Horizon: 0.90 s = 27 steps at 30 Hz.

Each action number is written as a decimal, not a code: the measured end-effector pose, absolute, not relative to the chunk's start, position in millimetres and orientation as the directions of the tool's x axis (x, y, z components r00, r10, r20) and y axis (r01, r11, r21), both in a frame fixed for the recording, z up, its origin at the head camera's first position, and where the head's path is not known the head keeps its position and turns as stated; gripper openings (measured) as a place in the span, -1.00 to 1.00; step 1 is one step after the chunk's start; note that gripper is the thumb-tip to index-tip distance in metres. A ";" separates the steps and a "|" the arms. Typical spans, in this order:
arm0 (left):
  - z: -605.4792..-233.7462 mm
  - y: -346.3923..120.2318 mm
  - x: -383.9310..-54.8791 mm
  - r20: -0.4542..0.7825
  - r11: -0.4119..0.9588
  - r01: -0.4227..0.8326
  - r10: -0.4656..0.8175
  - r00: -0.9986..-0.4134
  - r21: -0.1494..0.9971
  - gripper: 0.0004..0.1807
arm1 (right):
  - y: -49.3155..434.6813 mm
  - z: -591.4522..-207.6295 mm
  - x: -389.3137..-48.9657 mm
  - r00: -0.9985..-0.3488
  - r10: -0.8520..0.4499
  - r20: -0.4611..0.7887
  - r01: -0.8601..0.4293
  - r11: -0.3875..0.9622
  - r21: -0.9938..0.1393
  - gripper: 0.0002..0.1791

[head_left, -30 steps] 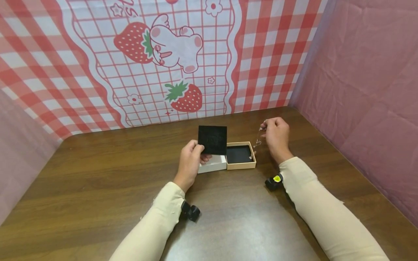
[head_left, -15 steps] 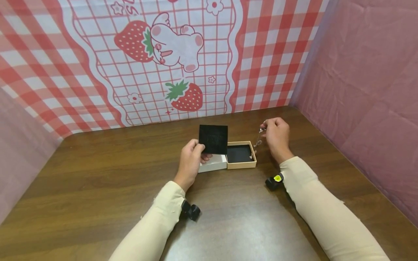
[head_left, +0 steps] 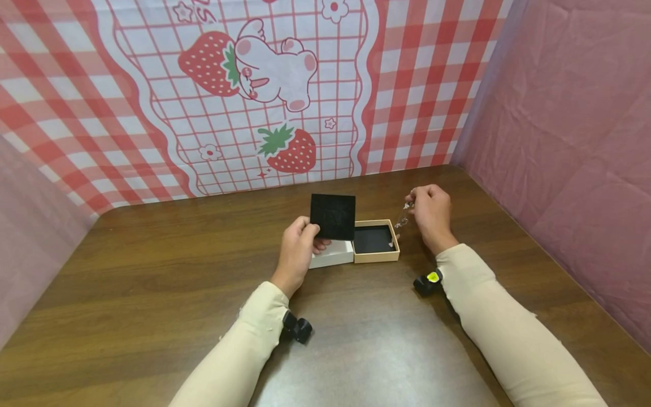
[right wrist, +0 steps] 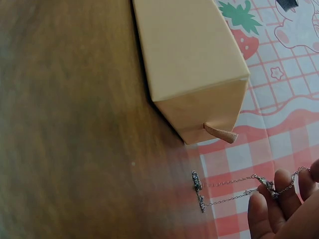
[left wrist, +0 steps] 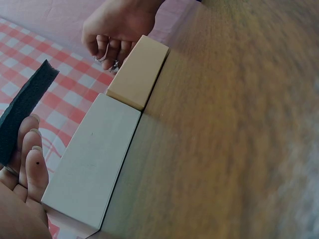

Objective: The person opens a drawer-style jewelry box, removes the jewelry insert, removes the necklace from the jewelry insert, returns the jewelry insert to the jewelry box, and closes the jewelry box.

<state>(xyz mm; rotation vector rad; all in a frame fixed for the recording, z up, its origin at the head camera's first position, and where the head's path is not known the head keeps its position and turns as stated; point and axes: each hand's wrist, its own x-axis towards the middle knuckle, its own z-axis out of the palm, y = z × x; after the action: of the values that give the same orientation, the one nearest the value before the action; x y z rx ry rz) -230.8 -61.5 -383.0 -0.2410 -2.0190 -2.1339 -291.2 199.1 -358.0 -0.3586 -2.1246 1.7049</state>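
A thin black square pad (head_left: 333, 217) is pinched between the thumb and fingers of my left hand (head_left: 295, 251), raised over a white box part (head_left: 333, 257). In the left wrist view the pad (left wrist: 25, 112) shows its edge. My right hand (head_left: 432, 217) holds a fine silver chain with sparkling ornaments (head_left: 404, 216). In the right wrist view this chain (right wrist: 227, 182) runs out from the fingers in two strands. Just left of that hand stands a tan open box (head_left: 376, 258) with a black inside. A small ribbon tab (right wrist: 222, 133) sticks out of its side.
The white part and tan box stand end to end on a wooden table (head_left: 356, 339). Behind it hangs a red-and-white checked cloth (head_left: 417, 85) with strawberries. A pink cloth (head_left: 574, 158) borders the right side. Each wrist wears a small black camera (head_left: 297, 328).
The chain has shifted a little at my right fingertips and hangs in a more bunched shape. My left hand and the black pad stay nearly still.
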 end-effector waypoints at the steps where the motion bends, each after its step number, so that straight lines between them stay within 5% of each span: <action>1: -383.1 -61.4 -230.9 0.249 -0.050 0.250 -0.029 -0.968 0.967 -0.84 | 199.2 -358.0 -291.3 -0.891 0.431 0.142 -0.045 0.227 -0.973 -0.84; 27: -382.4 -61.1 -230.7 0.235 -0.032 0.236 -0.031 -0.971 0.971 -0.85 | 198.6 -361.5 -291.4 -0.936 0.337 0.100 0.034 0.369 -0.929 -0.78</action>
<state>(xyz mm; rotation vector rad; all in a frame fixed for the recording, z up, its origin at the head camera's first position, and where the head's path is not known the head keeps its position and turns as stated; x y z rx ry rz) -230.7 -61.1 -382.4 -0.2213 -2.0460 -2.1197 -291.4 198.6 -361.5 -0.3289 -2.3596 1.5905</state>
